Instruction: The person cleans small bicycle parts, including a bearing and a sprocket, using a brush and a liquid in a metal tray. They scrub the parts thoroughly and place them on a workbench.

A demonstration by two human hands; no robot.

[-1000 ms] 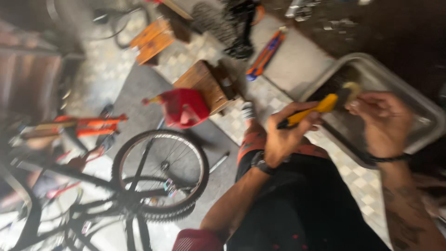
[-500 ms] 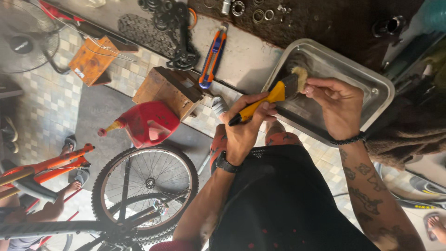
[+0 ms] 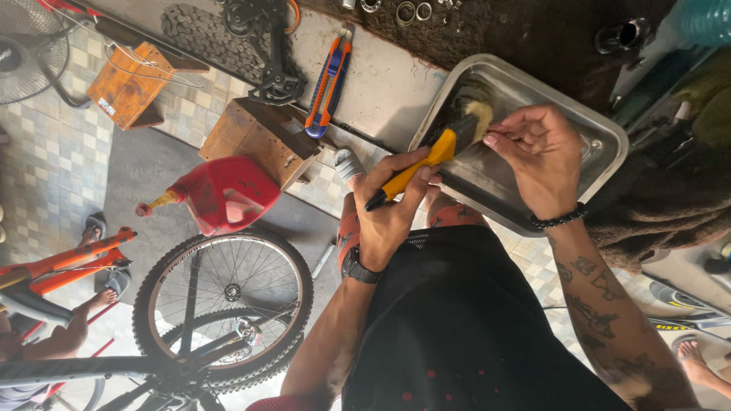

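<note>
At the far left a fan (image 3: 27, 57) stands on the tiled floor (image 3: 46, 160), with a small wooden box (image 3: 129, 84) near it. Lower down, a bicycle wheel (image 3: 225, 293) sits beside an orange frame (image 3: 57, 266) (someone else's bare leg shows there too). A red jug (image 3: 221, 194) lies just above the wheel, next to a wooden block (image 3: 259, 141). On the surface (image 3: 381, 84) rests a blue and orange tool (image 3: 329, 80). The left hand (image 3: 392, 217) is clenched around the yellow handle of a brush (image 3: 426, 156), whose bristles reach into the metal tray (image 3: 601, 141). The right hand (image 3: 537, 156) is over the tray, fingertips pinched together at the bristles; whether it grips anything small I cannot tell.
</note>
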